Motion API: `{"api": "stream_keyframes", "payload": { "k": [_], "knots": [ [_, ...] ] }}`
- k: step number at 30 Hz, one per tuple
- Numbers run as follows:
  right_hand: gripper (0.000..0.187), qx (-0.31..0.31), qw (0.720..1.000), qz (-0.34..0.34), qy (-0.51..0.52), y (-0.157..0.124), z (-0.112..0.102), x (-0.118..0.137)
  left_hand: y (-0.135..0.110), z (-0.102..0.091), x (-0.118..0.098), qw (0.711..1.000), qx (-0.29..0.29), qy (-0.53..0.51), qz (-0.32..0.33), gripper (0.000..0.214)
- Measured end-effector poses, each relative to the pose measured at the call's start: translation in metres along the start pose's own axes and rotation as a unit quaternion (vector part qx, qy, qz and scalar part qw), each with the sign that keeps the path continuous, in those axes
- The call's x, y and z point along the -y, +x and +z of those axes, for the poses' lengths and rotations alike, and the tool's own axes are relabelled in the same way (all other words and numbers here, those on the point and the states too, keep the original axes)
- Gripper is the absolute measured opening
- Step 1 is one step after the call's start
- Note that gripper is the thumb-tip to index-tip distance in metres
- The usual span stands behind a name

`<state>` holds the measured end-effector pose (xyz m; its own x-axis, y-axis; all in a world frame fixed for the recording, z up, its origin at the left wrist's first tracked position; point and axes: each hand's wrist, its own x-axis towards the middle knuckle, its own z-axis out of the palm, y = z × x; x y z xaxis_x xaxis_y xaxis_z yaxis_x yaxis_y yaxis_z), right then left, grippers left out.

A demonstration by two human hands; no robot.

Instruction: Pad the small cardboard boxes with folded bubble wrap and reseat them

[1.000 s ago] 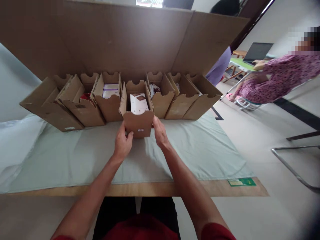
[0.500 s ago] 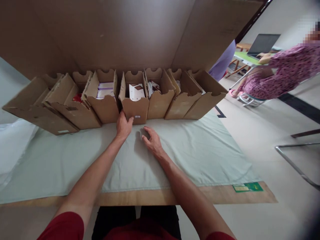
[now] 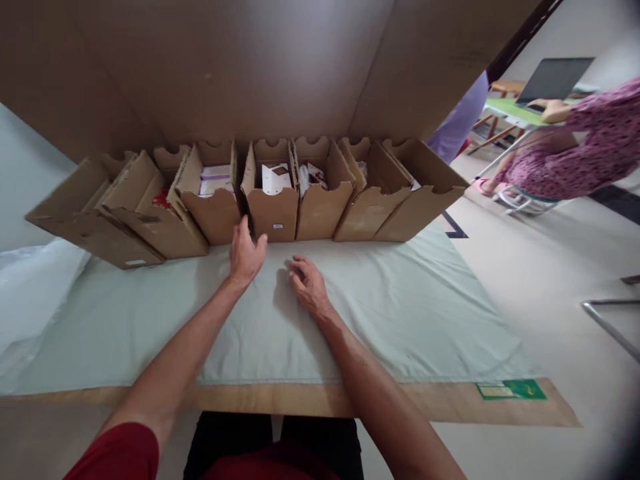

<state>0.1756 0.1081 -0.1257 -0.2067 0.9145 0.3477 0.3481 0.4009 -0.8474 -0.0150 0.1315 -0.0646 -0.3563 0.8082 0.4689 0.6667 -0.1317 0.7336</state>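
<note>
Before me stands a row of several open cardboard bins. My left hand (image 3: 246,252) is at the lower left front of the middle bin (image 3: 273,215), fingers apart and holding nothing; I cannot tell whether the fingertips touch the cardboard. A white printed box (image 3: 276,179) lies inside that bin. My right hand (image 3: 309,283) hovers low over the pale green cloth (image 3: 400,300), its fingers loosely curled and apart, with nothing in it. Left of the middle bin, another bin (image 3: 216,219) contains white and purple packs (image 3: 215,179). The bin to the right (image 3: 320,212) holds wrapped items (image 3: 314,177).
A large cardboard panel (image 3: 240,73) rises behind the bins. Clear plastic (image 3: 35,293) lies at the left. A green packet (image 3: 515,389) rests on the wooden table edge (image 3: 280,400). At right a person in pink (image 3: 600,140) sits by a laptop (image 3: 557,80).
The middle bin has been pushed back, level with its neighbours. My left hand has come away from its front, fingers spreading. My right hand has barely moved; the view has shifted slightly.
</note>
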Motion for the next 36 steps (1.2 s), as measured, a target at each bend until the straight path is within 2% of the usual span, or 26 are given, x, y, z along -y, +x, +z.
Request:
{"api": "stream_keyframes", "payload": {
  "k": [3, 5, 7, 9, 12, 15, 18, 22, 25, 27, 29, 31, 32, 34, 36],
  "knots": [
    [0.02, -0.001, 1.0, -0.001, 0.008, 0.0, 0.0, -0.002, 0.014, -0.036, -0.016, 0.994, -0.066, 0.034, 0.086, 0.062],
    [0.019, -0.003, 1.0, 0.003, 0.018, 0.0, 0.0, -0.002, 0.037, -0.057, -0.026, 0.989, -0.088, 0.063, 0.101, 0.062],
    [0.017, -0.006, 1.0, 0.007, 0.029, 0.001, 0.0, -0.002, 0.062, -0.072, -0.033, 0.989, -0.053, 0.118, 0.077, 0.057],
    [0.017, -0.007, 0.999, 0.01, 0.034, 0.001, 0.0, -0.002, 0.082, -0.079, -0.034, 0.984, 0.005, 0.175, 0.038, 0.039],
    [0.018, -0.008, 1.0, 0.008, 0.027, 0.002, -0.001, -0.001, 0.087, -0.083, -0.031, 0.978, 0.044, 0.204, 0.026, 0.007],
    [0.019, -0.009, 1.0, 0.003, 0.022, 0.003, -0.001, -0.001, 0.06, -0.092, -0.032, 0.978, 0.03, 0.194, 0.064, 0.003],
    [0.021, -0.015, 0.999, 0.01, 0.028, 0.003, -0.003, 0.0, 0.007, -0.112, -0.046, 0.977, 0.031, 0.189, 0.097, 0.009],
    [0.024, -0.029, 0.999, 0.022, 0.037, 0.003, -0.004, -0.001, -0.073, -0.154, -0.063, 0.98, 0.02, 0.131, 0.15, 0.012],
    [0.025, -0.03, 0.999, 0.025, 0.036, 0.005, -0.003, -0.002, -0.119, -0.192, -0.056, 0.983, -0.017, 0.107, 0.15, 0.009],
    [0.028, -0.026, 0.999, 0.038, 0.028, 0.006, -0.003, -0.001, -0.14, -0.216, -0.042, 0.986, -0.054, 0.088, 0.134, 0.012],
    [0.034, -0.019, 0.998, 0.053, 0.022, 0.006, -0.004, 0.002, -0.155, -0.232, -0.024, 0.982, -0.149, 0.044, 0.106, 0.02],
    [0.041, -0.002, 0.998, 0.058, 0.024, 0.005, -0.007, 0.009, -0.168, -0.24, -0.008, 0.967, -0.25, -0.033, 0.038, 0.04],
    [0.046, 0.016, 0.998, 0.055, 0.029, 0.005, -0.009, 0.015, -0.173, -0.24, -0.001, 0.959, -0.274, -0.076, -0.004, 0.052],
    [0.06, 0.071, 0.996, 0.037, 0.043, 0.007, -0.012, 0.031, -0.182, -0.236, 0.008, 0.956, -0.242, -0.145, -0.075, 0.072],
    [0.077, 0.129, 0.99, 0.008, 0.057, 0.013, -0.01, 0.052, -0.184, -0.227, 0.011, 0.964, -0.161, -0.174, -0.116, 0.078]
  ]
}}
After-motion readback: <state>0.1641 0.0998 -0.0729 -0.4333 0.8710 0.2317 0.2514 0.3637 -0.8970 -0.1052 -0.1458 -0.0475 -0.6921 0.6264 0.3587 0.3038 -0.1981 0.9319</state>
